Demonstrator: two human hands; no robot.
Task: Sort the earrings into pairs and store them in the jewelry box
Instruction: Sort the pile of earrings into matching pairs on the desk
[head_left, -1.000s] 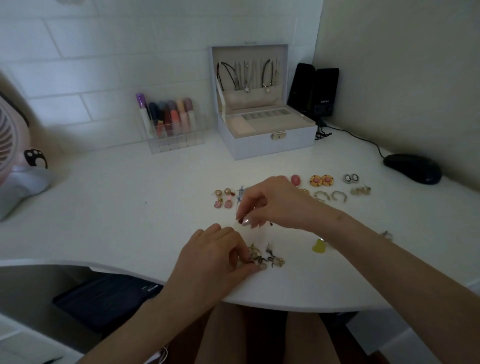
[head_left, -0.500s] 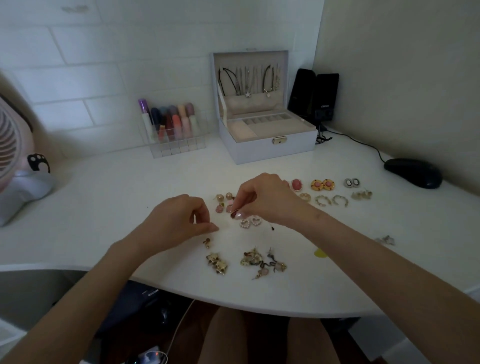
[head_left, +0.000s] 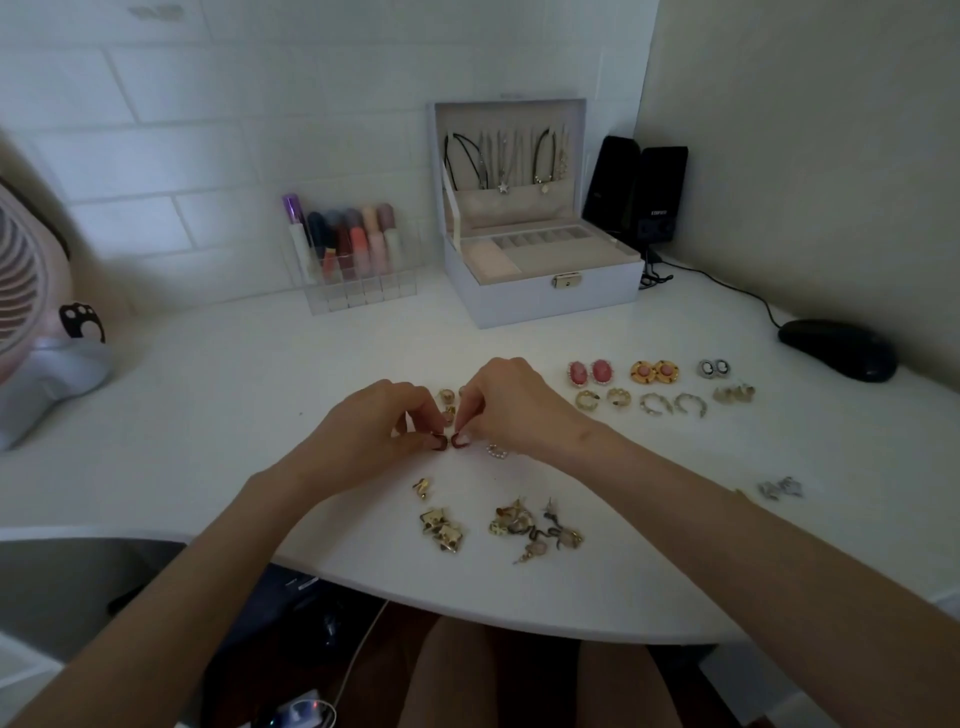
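Hands meet at the fingertips, low over the white desk (head_left: 208, 426). Left hand (head_left: 371, 428): fingers curled, thumb and forefinger pinching left red hoop (head_left: 440, 442). Right hand (head_left: 511, 402): same pinch on right red hoop (head_left: 459, 440). That's 2 small glossy dark-red hoops, side by side, nearly touching; can't tell if they rest on the desk.

Right of the right hand, sorted earrings in two rows:
- Far row, 3 pairs: pink ovals (head_left: 601, 372) with pale beaded rims, gold discs (head_left: 642, 372) with pink centres, small grey cameo studs (head_left: 722, 367).
- Near row: 2 chunky gold hoops (head_left: 587, 401), 2 thinner pale hoops (head_left: 691, 404), then a pale cluster (head_left: 733, 394), count unclear.

Just beyond the fingertips, on the line to the box: gold ball studs (head_left: 445, 397), partly hidden by fingers.

Under the right wrist: pearly heart (head_left: 496, 451), partly hidden.

Nearer the person than the hands: 1 small gold piece (head_left: 422, 488), 2 square gold pieces (head_left: 441, 530) touching, and a tangled heap (head_left: 535, 530), uncountable.

Past the right forearm: silver pieces (head_left: 779, 488).

Well beyond the right hand: jewelry box (head_left: 540, 296), pale grey, lid upright with necklaces hanging, beige lining, gold clasp. Further right are 2 black speakers (head_left: 636, 192) and a black mouse (head_left: 836, 348).

Beyond the left hand: clear lipstick organiser (head_left: 358, 296). Far left: fan (head_left: 31, 312).
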